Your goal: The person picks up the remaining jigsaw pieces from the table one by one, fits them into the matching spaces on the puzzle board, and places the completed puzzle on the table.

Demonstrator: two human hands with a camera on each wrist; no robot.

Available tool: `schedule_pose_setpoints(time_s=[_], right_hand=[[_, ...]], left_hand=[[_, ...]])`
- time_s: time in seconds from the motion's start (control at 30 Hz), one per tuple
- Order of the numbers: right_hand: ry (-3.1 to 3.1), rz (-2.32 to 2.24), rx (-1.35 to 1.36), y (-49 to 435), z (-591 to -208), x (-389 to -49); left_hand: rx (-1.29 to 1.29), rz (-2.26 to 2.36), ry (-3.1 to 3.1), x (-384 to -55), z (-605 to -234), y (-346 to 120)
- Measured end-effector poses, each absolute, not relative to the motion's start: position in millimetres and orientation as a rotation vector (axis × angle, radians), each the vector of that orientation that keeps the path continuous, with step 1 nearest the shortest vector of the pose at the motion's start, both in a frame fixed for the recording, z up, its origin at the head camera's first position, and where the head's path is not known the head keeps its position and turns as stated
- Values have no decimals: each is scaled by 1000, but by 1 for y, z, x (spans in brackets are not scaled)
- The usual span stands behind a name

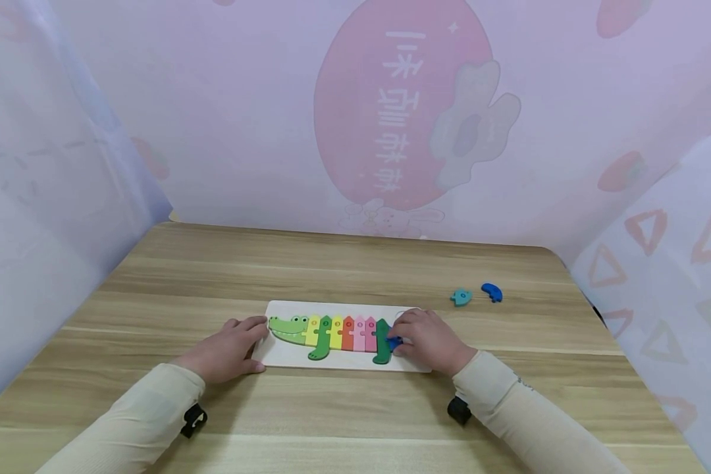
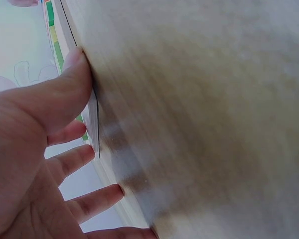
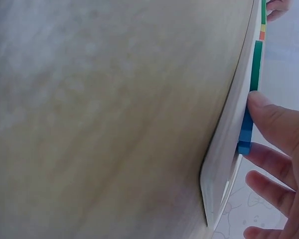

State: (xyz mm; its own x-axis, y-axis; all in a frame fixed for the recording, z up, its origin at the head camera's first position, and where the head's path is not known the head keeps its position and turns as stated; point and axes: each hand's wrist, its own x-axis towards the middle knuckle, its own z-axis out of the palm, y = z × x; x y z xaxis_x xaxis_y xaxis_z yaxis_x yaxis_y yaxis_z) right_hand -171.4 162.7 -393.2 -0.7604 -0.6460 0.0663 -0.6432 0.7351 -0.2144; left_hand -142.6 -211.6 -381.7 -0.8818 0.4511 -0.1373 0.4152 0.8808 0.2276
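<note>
A crocodile puzzle board (image 1: 343, 362) lies flat, its green head (image 1: 287, 329) at the left and coloured, numbered pieces along the body. My right hand (image 1: 426, 339) is over the board's right end. It pinches a blue puzzle piece (image 3: 245, 130) between thumb and index finger, beside the dark green leg piece (image 1: 382, 342); its other fingers are spread. My left hand (image 1: 228, 349) rests at the board's left end. Its thumb (image 2: 77, 74) touches the edge, and the fingers extend fairly straight past the corner.
Beyond the board, to the right, lie a teal puzzle piece (image 1: 461, 297) and a curved blue piece (image 1: 492, 292). The wooden table (image 1: 332, 421) meets a printed pink and white curtain at the back and sides.
</note>
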Motion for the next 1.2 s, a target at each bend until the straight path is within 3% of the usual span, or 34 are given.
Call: schedule_pose_setpoints(time_s=[1.2], right_hand=[[2923, -364, -951, 161, -390, -172]], left_hand=[[666, 287, 2868, -142, -381, -211]])
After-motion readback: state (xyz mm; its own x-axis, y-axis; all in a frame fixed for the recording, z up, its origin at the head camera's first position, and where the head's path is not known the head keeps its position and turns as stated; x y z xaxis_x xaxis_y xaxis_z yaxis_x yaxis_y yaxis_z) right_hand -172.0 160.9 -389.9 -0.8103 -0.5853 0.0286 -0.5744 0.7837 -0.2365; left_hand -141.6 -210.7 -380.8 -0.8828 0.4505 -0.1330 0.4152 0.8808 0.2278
